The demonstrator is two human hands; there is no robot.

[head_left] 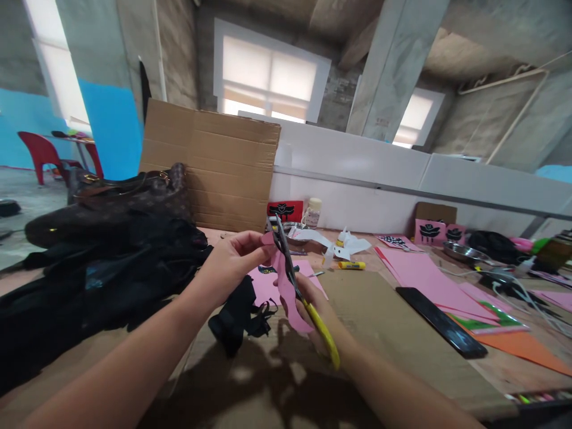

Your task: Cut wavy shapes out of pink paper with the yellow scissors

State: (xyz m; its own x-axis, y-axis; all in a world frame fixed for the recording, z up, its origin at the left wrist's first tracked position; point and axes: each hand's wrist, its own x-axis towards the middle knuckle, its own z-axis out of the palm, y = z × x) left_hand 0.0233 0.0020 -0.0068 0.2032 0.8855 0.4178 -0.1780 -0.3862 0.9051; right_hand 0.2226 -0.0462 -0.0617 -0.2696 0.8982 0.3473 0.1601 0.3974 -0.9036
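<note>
Between thumb and fingers, my left hand [239,255] pinches the upper end of a wavy strip of pink paper [288,292]. My right hand [315,298] grips a pair of scissors [318,325] with yellow handles, its fingers partly hidden behind them. The blades point up and away, close to my left fingertips, and lie along the pink strip. Whether the blades are fully closed is hard to tell. Under my hands lie a pink sheet [263,289] with dark shapes on it and black scraps [235,322].
A black bag and cloth [147,268] fill the left side, before an upright cardboard sheet [214,167]. To the right are a yellow glue stick [351,266], pink paper sheets [429,280] and a black phone [440,322]. Brown cardboard [379,322] covers the table.
</note>
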